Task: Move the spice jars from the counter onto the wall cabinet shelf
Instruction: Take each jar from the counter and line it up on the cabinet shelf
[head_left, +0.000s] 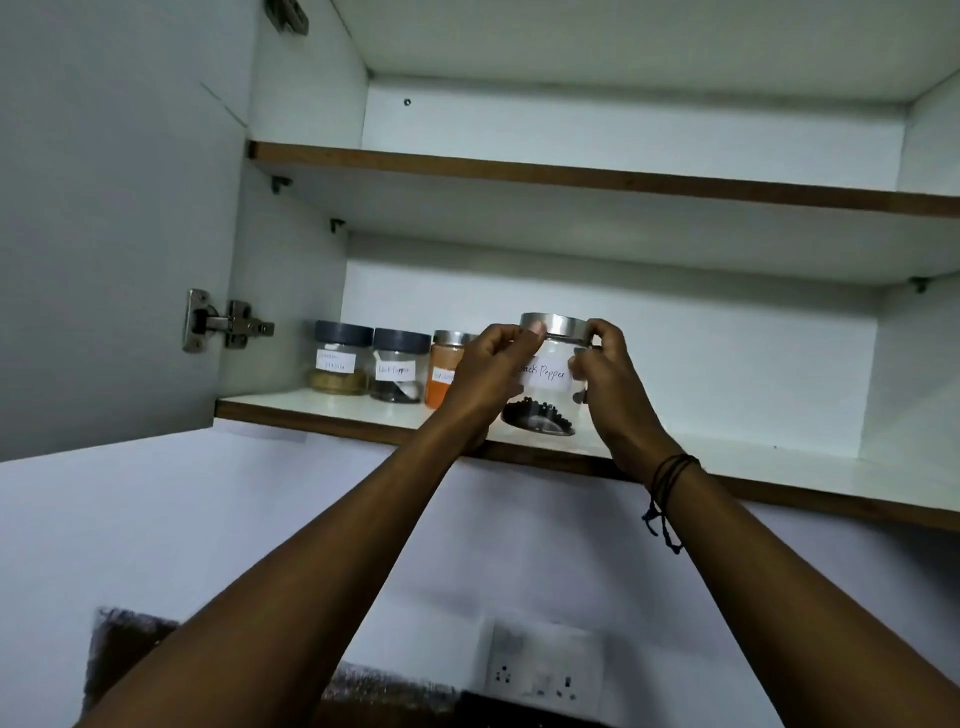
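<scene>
Item: pepper jar (548, 382), clear, steel lid, label reading "Black Pepper", dark peppercorns in its base; held in a two-handed grip, left hand (485, 374) and right hand (608, 374) each curled round its sides with fingertips at the lid rim. Position: at the front edge of the lower shelf (779, 467) of the wall cabinet, tilted, whether its base touches the board cannot be told. Step in hand, as judged: setting this jar down in the row. Next move calls for levelling it, seating the base flat well behind the edge, then releasing both hands. Already shelved, to the left: tan jar (340, 358) with dark lid, second pepper jar (399, 371) with dark lid, orange jar (447, 371) with steel lid, partly hidden by the left hand. Upper shelf (571, 176) bears nothing visible. Door (104, 234) stands open at left on a steel hinge (226, 322). Below: pale wall, socket plate (543, 670); the surface itself is out of view
</scene>
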